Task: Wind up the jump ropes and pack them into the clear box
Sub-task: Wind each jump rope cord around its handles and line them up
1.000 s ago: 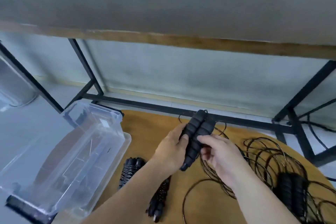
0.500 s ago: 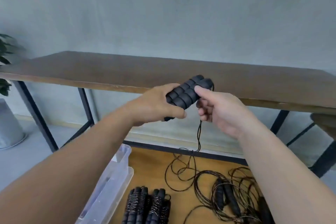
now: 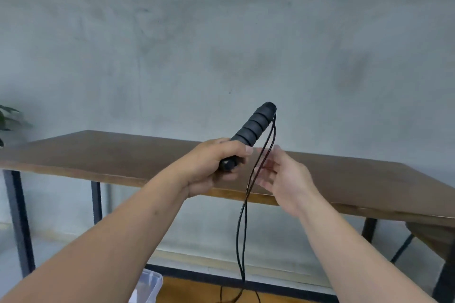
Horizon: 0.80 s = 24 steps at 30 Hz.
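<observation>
Showing only a corner, the clear box [image 3: 147, 286] is cut off below. The left hand [image 3: 211, 167] fingers clench the handles [image 3: 253, 130]; the right hand [image 3: 283, 179], which touched them before, now has released fingers beside the rope [image 3: 242, 229].

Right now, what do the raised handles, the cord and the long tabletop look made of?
handles: matte black foam, judging by the ribbed, unshiny grip; possibly rubber.
cord: thin, black, slightly glossy; probably plastic-coated, core unseen.
tabletop: brown wood or veneer, satin, lighter edge.

Black ribbed jump rope handles [image 3: 253, 130] at twelve o'clock; thin black cord [image 3: 242, 229] toward six; dark brown table [image 3: 123, 152] with black legs [image 3: 19, 224]; mottled grey wall [image 3: 221, 32]; green plant [image 3: 6, 118] at nine
</observation>
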Motion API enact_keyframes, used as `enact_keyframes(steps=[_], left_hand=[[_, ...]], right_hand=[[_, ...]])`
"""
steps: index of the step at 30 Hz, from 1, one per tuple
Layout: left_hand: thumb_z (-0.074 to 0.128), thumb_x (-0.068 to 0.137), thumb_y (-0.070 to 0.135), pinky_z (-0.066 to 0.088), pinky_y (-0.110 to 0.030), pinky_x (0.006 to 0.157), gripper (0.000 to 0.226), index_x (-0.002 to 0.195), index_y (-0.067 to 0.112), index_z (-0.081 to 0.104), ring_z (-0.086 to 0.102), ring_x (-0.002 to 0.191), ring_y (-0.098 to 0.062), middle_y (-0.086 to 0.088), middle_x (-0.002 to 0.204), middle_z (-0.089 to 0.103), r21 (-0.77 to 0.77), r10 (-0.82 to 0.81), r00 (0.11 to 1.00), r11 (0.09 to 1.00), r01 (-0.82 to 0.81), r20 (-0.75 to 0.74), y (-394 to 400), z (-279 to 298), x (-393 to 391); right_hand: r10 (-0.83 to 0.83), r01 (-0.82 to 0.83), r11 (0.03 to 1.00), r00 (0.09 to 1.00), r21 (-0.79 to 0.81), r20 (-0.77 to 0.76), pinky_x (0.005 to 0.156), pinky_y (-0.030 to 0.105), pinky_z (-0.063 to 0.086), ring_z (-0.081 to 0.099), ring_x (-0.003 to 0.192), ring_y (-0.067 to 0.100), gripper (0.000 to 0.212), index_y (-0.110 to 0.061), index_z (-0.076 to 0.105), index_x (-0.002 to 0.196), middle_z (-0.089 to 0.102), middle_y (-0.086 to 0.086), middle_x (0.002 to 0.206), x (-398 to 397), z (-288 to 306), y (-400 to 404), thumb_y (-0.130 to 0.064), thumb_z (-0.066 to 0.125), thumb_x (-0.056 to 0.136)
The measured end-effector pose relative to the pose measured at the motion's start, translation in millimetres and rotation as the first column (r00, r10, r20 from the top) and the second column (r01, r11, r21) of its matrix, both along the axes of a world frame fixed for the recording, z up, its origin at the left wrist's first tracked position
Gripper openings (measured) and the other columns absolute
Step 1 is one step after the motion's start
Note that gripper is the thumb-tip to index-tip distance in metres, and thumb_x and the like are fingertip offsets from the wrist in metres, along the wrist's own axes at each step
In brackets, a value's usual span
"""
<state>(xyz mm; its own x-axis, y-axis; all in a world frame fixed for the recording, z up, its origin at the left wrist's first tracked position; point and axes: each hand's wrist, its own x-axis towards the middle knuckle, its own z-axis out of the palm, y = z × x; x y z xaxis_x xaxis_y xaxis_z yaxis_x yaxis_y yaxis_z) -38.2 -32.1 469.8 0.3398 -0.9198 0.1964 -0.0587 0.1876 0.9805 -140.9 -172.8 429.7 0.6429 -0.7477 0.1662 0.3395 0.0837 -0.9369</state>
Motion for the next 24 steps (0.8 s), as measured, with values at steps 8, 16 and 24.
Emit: enact_keyframes(steps=[8,16,24], left_hand=[[0.074,0.064,0.017,0.051,-0.030,0.079,0.040,0.100,0.007,0.062,0.057,0.078,-0.017,-0.013,0.096,0.058,-0.054,0.038,0.980,0.997,-0.049,-0.196,-26.3,-20.4,5.0],[0.072,0.078,0.009,0.048,-0.049,0.100,0.046,0.120,0.001,0.054,0.070,0.098,-0.033,-0.012,0.100,0.070,0.023,-0.078,0.923,0.995,0.094,-0.376,-50.0,-55.6,-7.6],[0.074,0.071,-0.003,0.052,-0.026,0.060,0.057,0.121,0.018,0.055,0.061,0.076,-0.017,-0.005,0.095,0.063,0.192,0.043,0.960,0.976,-0.099,0.277,-46.8,-67.7,22.2]], right_hand=[[0.233,-0.233,0.946,0.972,0.227,0.026,0.047,0.027,0.037,0.032,0.043,0.014,0.036,-0.013,0.053,0.081,0.040,0.001,0.056,-18.4,-16.2,9.0,-0.038,0.039,0.103],[0.433,-0.409,0.901,0.826,0.144,-0.360,0.055,0.030,0.047,0.032,0.046,0.018,0.058,-0.013,0.054,0.071,0.036,0.003,0.057,-34.7,-50.2,26.6,-0.060,0.034,0.098],[0.072,-0.299,0.930,0.717,-0.212,-0.693,0.045,0.023,0.023,0.028,0.045,0.010,0.030,-0.007,0.068,0.089,0.042,-0.002,0.059,-71.9,-44.4,-5.5,-0.033,0.055,0.099]])
